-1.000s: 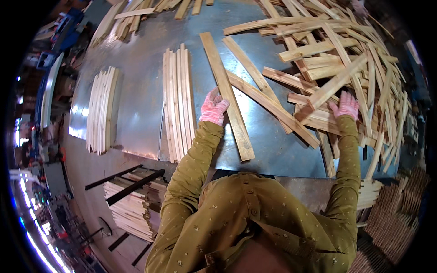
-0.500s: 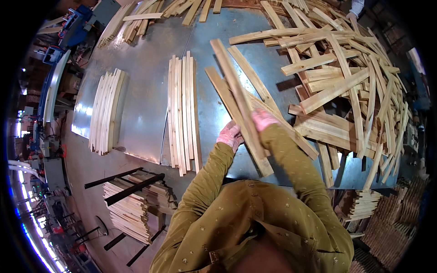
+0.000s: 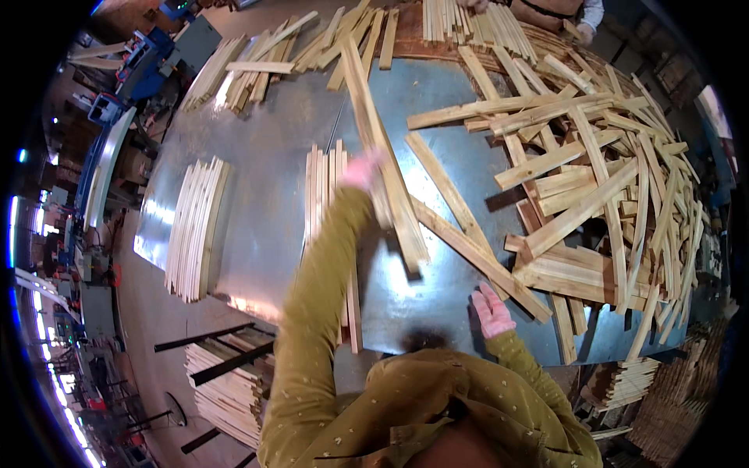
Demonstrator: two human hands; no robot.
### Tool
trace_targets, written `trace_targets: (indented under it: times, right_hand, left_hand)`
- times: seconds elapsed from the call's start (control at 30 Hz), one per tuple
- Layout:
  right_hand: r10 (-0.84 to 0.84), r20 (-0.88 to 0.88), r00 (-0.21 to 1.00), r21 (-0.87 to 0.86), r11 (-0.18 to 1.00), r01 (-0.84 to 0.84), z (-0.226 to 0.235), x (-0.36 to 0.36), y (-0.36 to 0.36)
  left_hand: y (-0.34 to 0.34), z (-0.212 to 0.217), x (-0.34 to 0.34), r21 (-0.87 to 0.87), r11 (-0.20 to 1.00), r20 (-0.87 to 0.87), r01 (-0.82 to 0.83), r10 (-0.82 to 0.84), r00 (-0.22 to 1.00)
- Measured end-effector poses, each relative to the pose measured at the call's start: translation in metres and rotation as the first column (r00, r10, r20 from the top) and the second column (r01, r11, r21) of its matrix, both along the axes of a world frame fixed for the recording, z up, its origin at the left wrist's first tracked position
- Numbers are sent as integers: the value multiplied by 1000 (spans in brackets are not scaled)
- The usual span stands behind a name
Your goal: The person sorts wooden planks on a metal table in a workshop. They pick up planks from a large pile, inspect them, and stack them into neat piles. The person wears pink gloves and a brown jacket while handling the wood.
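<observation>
My left hand (image 3: pixel 363 170), in a pale pink glove, grips a long wooden slat (image 3: pixel 396 186) near its middle. The slat stands at a slant above the metal table. Beside the glove a second strip of wood shows, blurred; I cannot tell whether it is a separate slat. Under my left forearm lies a row of slats (image 3: pixel 321 178), partly hidden. My right hand (image 3: pixel 492 310), gloved alike, is open with fingers stretched out over the table near its front edge, holding nothing. Close to it lie two loose slats, one nearer (image 3: pixel 484 261) and one farther (image 3: pixel 445 183).
A jumbled heap of slats (image 3: pixel 593 195) covers the table's right side. Another neat row (image 3: pixel 195 230) lies at the left. More slats (image 3: pixel 261 66) are at the far edge, where another person's hand (image 3: pixel 583 33) shows. Stacked slats (image 3: pixel 222 390) stand on a black-barred rack below left.
My left hand has moved away from me and leftward with the slat. My right hand has let go and drawn back to the right. The whole view has shifted.
</observation>
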State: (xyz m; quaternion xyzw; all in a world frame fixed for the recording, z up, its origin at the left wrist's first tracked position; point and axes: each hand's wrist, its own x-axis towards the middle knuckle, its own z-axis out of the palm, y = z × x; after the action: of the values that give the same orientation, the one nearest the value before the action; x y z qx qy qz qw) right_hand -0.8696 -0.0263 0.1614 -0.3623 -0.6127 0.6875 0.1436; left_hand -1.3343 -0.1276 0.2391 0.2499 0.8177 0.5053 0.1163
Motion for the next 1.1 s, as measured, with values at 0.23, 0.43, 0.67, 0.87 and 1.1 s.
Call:
trace_targets:
  times: [0.23,0.43,0.67,0.87,1.1]
  right_hand:
    - [33,277,960,919,282,-275,79,-41,44]
    - [9,702,712,682,277,-677,49,-45,71]
    - [-17,529,848,839,159,-520,87,-68,37]
    - [184,822,539,382,524,-761,74,-30,65]
    - [65,438,897,626,694,-356,55,-70,46]
  left_hand:
    - [27,97,-166,367,828,452,-423,239,859]
    - [1,-8,128,197,972,591,-127,-14,807]
    - [-36,-74,308,282,915,944,-290,-210,255]
    - [-44,-68,301,281,907,949,-313,-215,229]
    - [-35,-46,313,398,860,917,-318,-370,147]
